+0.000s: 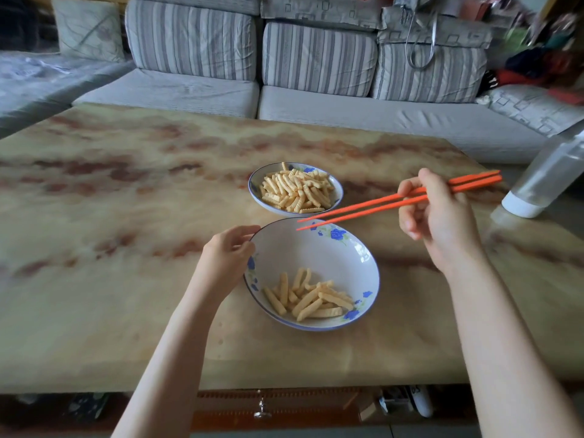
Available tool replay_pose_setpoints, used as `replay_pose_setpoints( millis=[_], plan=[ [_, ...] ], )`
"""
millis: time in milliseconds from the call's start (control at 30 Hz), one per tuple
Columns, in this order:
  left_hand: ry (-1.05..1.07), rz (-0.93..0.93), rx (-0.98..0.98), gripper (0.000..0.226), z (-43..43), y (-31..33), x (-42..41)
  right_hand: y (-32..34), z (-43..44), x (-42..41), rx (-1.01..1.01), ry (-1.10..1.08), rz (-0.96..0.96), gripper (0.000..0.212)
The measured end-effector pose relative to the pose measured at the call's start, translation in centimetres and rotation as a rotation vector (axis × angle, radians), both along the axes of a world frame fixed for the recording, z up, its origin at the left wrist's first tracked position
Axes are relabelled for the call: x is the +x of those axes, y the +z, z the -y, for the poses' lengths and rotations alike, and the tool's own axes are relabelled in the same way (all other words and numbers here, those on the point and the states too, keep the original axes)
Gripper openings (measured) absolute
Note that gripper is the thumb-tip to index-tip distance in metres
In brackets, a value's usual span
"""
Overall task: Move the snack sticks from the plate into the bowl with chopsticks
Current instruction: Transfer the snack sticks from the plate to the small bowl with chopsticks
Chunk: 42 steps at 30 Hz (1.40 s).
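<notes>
Two white dishes with blue flowers stand on the marbled table (126,216). The smaller far dish (252,184) is heaped with pale yellow snack sticks (297,192). The wider near dish (300,248) holds several snack sticks (309,298) in its near half. My left hand (226,257) grips the near dish's left rim. My right hand (439,216) holds a pair of orange chopsticks (363,208). Their tips hang over the far rim of the near dish, slightly apart, with nothing between them.
A clear plastic bottle (543,181) with a white cap lies tilted at the table's right edge. A grey striped sofa (316,105) runs along the far side of the table. A drawer with a metal knob (262,409) shows under the front edge.
</notes>
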<state>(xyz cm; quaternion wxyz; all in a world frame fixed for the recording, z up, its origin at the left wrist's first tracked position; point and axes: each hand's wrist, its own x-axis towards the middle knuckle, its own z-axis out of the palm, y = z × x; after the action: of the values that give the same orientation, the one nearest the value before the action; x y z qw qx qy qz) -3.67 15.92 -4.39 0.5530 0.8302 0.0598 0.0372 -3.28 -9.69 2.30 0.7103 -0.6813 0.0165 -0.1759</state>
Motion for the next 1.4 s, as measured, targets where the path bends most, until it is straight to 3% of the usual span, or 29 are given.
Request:
replay_pose_setpoints(
  millis=[267,633,900,1267,1400],
  plan=[
    [0.009,-0.002,0.005,0.041,0.2,0.3,-0.3,0.8,0.7,-1.6,-0.168,0.126,-0.111,0.043],
    [0.004,0.009,0.012,0.041,0.1,0.1,-0.1,-0.1,-0.2,-1.4,-0.212,0.219,-0.207,0.042],
    [0.007,0.011,0.018,0.041,0.1,0.0,0.0,-0.5,-0.4,-1.1,-0.119,0.133,-0.192,0.042],
    [0.004,0.009,-0.007,0.039,-0.1,-0.1,0.1,0.1,-1.3,0.0,0.263,-0.098,0.015,0.038],
    [-0.004,0.010,-0.001,0.039,-0.1,-0.2,0.3,0.3,-2.6,1.5,0.318,-0.228,0.060,0.036]
  ],
)
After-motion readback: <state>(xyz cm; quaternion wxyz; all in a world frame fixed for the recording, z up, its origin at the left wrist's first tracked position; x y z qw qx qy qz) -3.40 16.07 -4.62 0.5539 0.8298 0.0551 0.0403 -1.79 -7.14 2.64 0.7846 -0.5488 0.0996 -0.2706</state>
